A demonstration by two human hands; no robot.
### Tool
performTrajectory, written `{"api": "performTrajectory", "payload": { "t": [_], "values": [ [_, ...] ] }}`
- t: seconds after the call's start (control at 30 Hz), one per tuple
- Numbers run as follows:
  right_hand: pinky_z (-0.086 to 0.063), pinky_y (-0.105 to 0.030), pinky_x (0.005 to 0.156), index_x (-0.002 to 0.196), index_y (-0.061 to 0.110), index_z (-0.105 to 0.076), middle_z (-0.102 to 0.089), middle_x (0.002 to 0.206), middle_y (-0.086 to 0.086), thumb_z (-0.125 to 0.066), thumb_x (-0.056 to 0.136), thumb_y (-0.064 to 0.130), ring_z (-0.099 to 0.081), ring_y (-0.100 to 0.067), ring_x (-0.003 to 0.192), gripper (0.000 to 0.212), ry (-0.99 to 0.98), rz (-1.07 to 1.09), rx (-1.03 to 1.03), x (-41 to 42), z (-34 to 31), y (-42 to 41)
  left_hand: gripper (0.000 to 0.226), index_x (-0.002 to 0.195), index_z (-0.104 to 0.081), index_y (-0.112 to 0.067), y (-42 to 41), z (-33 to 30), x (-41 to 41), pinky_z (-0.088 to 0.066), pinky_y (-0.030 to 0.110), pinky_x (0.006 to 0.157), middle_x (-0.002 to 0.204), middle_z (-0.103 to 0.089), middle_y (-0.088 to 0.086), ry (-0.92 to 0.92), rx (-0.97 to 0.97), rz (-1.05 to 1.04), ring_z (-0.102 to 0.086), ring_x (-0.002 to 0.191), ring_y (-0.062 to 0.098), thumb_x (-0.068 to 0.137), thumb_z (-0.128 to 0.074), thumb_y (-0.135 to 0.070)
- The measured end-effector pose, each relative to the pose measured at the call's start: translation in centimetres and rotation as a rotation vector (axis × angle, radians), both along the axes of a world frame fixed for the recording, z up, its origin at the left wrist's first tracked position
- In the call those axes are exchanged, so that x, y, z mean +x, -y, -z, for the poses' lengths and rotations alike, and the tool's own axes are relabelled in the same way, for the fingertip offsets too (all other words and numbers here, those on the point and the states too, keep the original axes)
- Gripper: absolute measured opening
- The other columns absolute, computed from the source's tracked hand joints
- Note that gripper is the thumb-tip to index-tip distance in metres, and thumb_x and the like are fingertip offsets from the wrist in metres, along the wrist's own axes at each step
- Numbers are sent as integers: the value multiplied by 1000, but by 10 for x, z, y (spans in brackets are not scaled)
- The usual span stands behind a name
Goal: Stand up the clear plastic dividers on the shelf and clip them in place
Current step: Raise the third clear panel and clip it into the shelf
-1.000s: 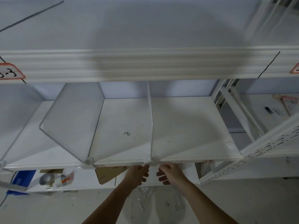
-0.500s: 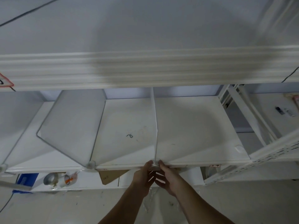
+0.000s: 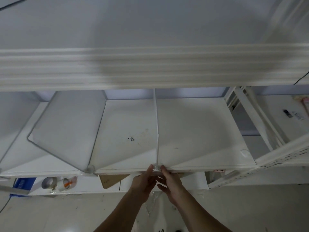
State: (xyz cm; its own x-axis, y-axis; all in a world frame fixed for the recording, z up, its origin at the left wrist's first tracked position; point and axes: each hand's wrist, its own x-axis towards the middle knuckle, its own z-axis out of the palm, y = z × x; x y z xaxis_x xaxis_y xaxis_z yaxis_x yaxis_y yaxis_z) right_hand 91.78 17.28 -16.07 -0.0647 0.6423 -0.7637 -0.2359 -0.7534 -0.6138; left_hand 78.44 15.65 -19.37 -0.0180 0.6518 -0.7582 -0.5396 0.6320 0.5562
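Note:
A clear plastic divider (image 3: 156, 131) stands upright, edge-on, in the middle of the white shelf (image 3: 200, 131). Its white clip (image 3: 156, 169) sits on the shelf's front lip. My left hand (image 3: 144, 181) and my right hand (image 3: 169, 181) press against that clip from either side, fingertips on the lip. A second clear divider (image 3: 66, 129) stands further left, angled, with its own clip (image 3: 90, 168) at the front edge. A third divider (image 3: 10, 124) shows partly at the far left.
An upper shelf's front rail (image 3: 150, 69) crosses the view above. Below the shelf lie tape rolls (image 3: 58, 182), a blue box (image 3: 24, 183) and a cardboard piece (image 3: 111, 180). A perforated white upright (image 3: 275, 161) slants at the right. Crumpled clear plastic (image 3: 152, 205) lies on the floor.
Both hands rose from just under the shelf lip and closed in on the middle divider's clip. The view shifted slightly left and down.

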Motion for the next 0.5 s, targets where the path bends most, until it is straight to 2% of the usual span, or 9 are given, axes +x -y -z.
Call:
{"api": "performTrajectory", "payload": {
  "t": [0.07,0.17,0.2,0.3,0.37,0.43,0.5],
  "values": [
    [-54,-35,76,111,14,-72,-79,104,-8,-66,96,36,-71,-21,91,27,18,-6,10,1,1,0,72,106,-76,0,0,0,-3,-51,36,95,112,-71,19,-1,-6,17,-67,104,25,54,-92,-47],
    [-54,-35,75,111,14,-72,-78,103,-8,-66,96,36,-70,-21,89,28,29,-3,16,2,2,1,76,119,-71,-3,0,-4,-2,-49,36,103,119,-74,12,7,9,50,-67,115,21,60,-89,-47],
    [-54,-35,75,111,13,-72,-78,101,-8,-67,95,36,-70,-21,88,28,29,-5,20,2,3,1,70,119,-71,-3,-1,-6,0,-49,35,101,118,-74,13,23,3,36,-67,116,22,65,-87,-44],
    [-54,-35,74,110,12,-73,-78,97,-6,-67,95,36,-69,-20,85,29,34,-8,24,4,5,0,37,106,-74,-2,-2,-12,6,-51,33,95,114,-75,16,49,-30,-15,-69,110,24,85,-75,-33],
    [-54,-35,73,110,12,-73,-78,96,-5,-68,95,36,-69,-20,84,29,34,-18,31,6,6,-1,28,96,-77,-4,-2,-16,10,-51,34,94,108,-76,16,70,-27,-20,-71,103,24,87,-73,-30],
    [-54,-35,73,109,14,-74,-78,96,-5,-68,95,37,-69,-20,84,28,34,-26,38,9,6,-1,28,93,-78,-5,-2,-17,12,-51,35,95,107,-76,16,96,-22,-33,-72,102,25,84,-74,-31],
    [-55,-35,74,108,15,-74,-79,97,-5,-68,94,37,-70,-21,85,27,38,-28,42,12,8,-2,36,105,-75,-2,-3,-15,13,-52,37,97,113,-75,17,107,-15,-44,-71,108,27,84,-74,-31]
  ]
}}
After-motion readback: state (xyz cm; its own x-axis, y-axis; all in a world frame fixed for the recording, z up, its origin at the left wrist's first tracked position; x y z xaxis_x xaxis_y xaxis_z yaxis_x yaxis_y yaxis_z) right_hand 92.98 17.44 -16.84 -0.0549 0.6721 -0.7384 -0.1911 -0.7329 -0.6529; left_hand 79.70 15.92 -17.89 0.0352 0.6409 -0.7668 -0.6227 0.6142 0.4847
